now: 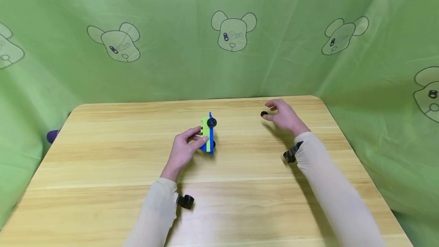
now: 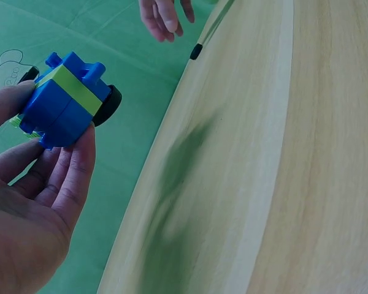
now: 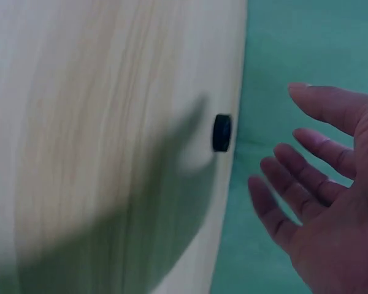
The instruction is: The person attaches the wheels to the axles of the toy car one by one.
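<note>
My left hand (image 1: 181, 148) holds a small toy car (image 1: 206, 136) of blue and lime-green building blocks, its thumb on one side and fingers on the other. In the left wrist view the car (image 2: 64, 101) shows its blue end, with a black tire (image 2: 108, 105) on one side and part of another by the thumb. A loose black toy wheel (image 1: 263, 113) lies on the table toward the far right; the right wrist view shows this wheel (image 3: 222, 133) apart from the fingers. Close above it, my right hand (image 1: 282, 116) has its fingers spread and holds nothing.
The wooden table (image 1: 240, 201) fills the lower view, with rounded far corners. Green curtain (image 1: 178, 64) printed with bear heads hangs right behind and along the sides. A purple object (image 1: 52, 136) shows past the table's left edge.
</note>
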`<action>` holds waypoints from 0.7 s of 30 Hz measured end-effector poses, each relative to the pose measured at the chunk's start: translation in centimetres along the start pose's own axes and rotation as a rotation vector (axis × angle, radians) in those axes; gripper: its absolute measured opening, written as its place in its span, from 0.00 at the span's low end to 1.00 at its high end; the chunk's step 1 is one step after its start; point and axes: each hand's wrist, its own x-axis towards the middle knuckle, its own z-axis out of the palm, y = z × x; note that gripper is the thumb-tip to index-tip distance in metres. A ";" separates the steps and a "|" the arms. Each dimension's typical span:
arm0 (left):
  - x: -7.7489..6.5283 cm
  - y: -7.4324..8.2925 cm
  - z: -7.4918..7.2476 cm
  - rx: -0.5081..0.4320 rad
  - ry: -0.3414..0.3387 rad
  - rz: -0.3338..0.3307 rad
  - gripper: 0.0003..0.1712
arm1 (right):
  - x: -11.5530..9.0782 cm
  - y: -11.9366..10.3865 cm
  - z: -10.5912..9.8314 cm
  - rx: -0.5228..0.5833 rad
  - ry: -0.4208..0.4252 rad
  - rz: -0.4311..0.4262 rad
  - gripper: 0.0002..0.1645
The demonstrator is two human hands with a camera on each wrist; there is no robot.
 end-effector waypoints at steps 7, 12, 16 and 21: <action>0.0 -0.1 -0.1 0.012 0.005 0.005 0.30 | 1.9 0.7 -0.1 -0.032 -0.082 0.040 0.32; 0.1 0.1 -0.2 0.019 0.011 0.005 0.29 | 2.8 1.3 0.1 -0.082 -0.116 0.028 0.31; 0.1 0.1 -0.2 0.021 0.007 -0.009 0.30 | 3.2 2.0 0.3 -0.109 -0.131 0.016 0.28; 0.0 0.0 -0.2 0.035 0.010 -0.027 0.30 | 3.5 2.1 0.9 -0.131 -0.120 0.000 0.25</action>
